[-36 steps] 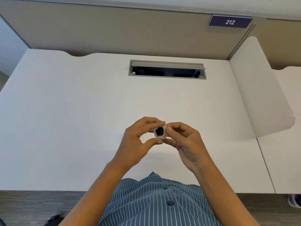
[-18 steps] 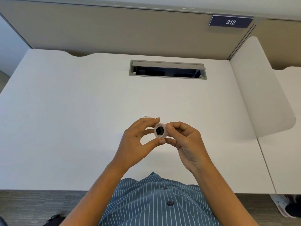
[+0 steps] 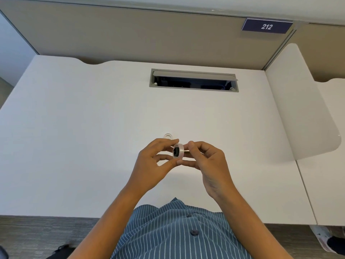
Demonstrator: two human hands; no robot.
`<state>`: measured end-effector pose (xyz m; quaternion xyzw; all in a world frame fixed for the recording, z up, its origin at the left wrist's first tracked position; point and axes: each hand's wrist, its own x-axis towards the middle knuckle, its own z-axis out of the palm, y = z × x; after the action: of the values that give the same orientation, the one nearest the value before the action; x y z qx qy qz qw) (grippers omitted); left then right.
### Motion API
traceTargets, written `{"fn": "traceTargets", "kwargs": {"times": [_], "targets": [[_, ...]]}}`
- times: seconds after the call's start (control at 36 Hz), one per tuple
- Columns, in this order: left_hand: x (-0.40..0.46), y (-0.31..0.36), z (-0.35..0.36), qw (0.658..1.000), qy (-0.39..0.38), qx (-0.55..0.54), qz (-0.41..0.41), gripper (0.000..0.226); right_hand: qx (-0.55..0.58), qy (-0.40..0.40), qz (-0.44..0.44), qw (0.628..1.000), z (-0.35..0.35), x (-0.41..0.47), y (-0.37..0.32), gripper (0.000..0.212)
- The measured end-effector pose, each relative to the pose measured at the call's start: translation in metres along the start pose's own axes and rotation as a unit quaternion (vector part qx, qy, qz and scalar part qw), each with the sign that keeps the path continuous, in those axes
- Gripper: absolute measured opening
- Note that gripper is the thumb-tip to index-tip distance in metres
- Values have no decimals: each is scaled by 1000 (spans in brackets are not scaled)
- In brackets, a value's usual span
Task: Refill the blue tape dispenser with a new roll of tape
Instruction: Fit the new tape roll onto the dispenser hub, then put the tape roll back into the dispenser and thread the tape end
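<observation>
A small clear tape roll [image 3: 178, 151] with a dark core is held above the white desk [image 3: 84, 146], near its front edge. My left hand [image 3: 155, 163] pinches the roll by its rim between thumb and fingers. My right hand [image 3: 207, 161] holds a thin strip of tape that runs from the roll to its thumb and forefinger. A clear, ring-shaped object [image 3: 168, 136] lies on the desk just behind my left hand, partly hidden. No blue tape dispenser is in view.
A grey cable slot [image 3: 194, 80] with its lid up is set in the desk's far middle. A white divider panel [image 3: 306, 109] stands along the right side. A beige partition with a "212" sign [image 3: 267, 26] backs the desk. A shoe [image 3: 328, 242] shows on the floor at bottom right.
The roll has turned from facing me to nearly edge-on. My right hand has drawn a short way to the right, away from the roll.
</observation>
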<state>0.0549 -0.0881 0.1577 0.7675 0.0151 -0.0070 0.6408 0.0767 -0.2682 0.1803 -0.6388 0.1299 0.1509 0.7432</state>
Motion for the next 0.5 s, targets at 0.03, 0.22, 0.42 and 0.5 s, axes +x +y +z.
{"fn": "traceTargets", "kwargs": {"times": [0.03,0.22,0.42,0.5], "targets": [[0,-2,-1,1000,1,-4,-3,49,-4,-7,2,1000,0,1,1,20],[-3,-16,-10,1000,5,-4,-21,49,-102,-71,-11,992,5,6,12,30],[-3,-29,-24,999,12,35,-13,49,-165,-109,-23,980,20,16,22,50],[-2,-35,-30,999,12,48,-13,47,-173,-116,-30,978,26,22,27,53]]}}
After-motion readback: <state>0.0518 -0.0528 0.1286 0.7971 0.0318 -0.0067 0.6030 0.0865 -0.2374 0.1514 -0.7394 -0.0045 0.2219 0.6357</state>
